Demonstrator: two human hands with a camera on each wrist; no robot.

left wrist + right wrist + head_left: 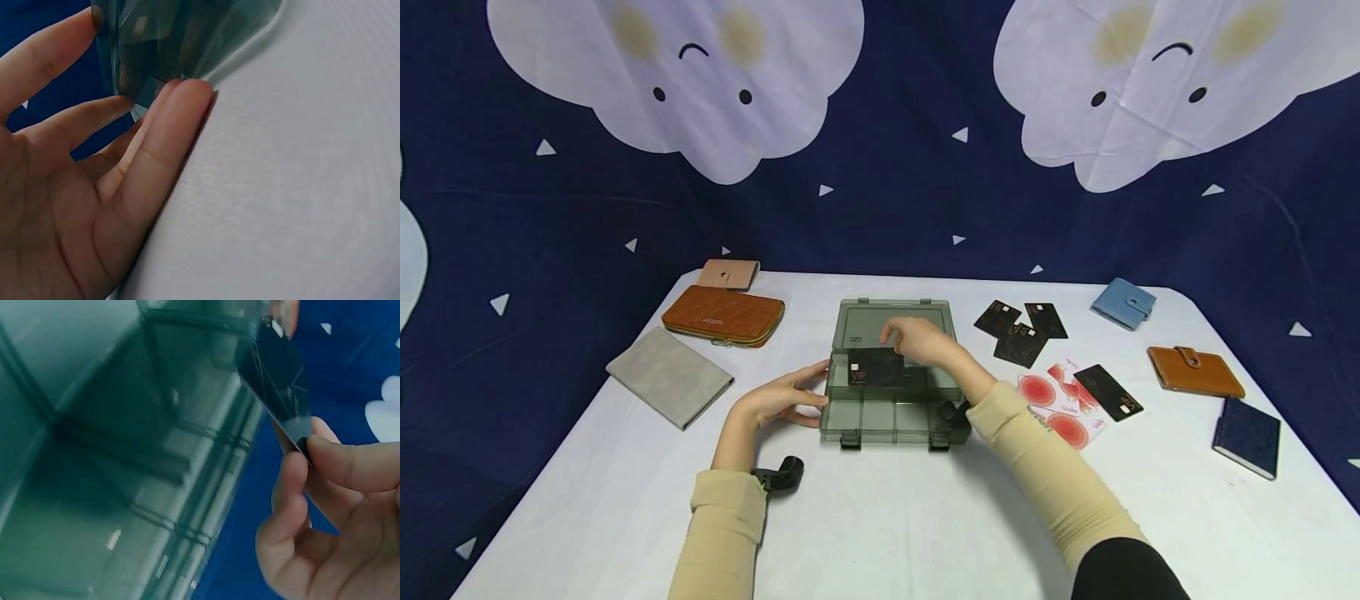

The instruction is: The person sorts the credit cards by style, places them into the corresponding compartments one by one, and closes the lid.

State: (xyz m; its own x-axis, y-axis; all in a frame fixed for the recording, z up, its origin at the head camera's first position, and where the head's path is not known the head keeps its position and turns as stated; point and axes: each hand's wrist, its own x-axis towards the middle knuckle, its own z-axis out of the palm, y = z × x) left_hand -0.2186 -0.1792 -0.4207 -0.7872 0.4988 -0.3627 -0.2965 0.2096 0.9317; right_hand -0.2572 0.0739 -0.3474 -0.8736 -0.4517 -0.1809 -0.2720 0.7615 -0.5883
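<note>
One black card [876, 367] pinched in the right hand [921, 340], held over the open grey box [891, 417] near the middle of the table [880, 517]. Held upright on its long edge, long axis running left to right, printed face toward the near side. Gripped at its right end and top edge: in the right wrist view, thumb and fingers [294, 487] closed narrowly on one end of the card [275, 375], the rest of it pointing away from the palm toward the box's dividers [181, 431]. So, from the fingers, card lying to the left and slightly down, directly above the middle compartments, not yet inside any of them as far as can be judged.

Left hand [782, 400] resting at the left wall of the box, fingers straight and relaxed, tips touching the near-left corner; in the left wrist view, fingers [162, 144] spread along the clear plastic corner [175, 44], holding nothing. Right hand clearly the nearer one to the card; left only steadying.

Box lid [893, 321] lying flat on the far side, two latches at the near edge.

Further out on the right: three black cards [1021, 329] in a loose group, one more black card [1108, 392] over some red-and-white cards [1052, 400], then a blue wallet [1122, 302], a brown wallet [1195, 371] and a dark blue notebook [1247, 437]. On the left: grey pouch [668, 377], orange quilted wallet [724, 315], small pink wallet [728, 273] at the far edge. Behind all, dark blue cloth with white clouds [677, 75].
</note>
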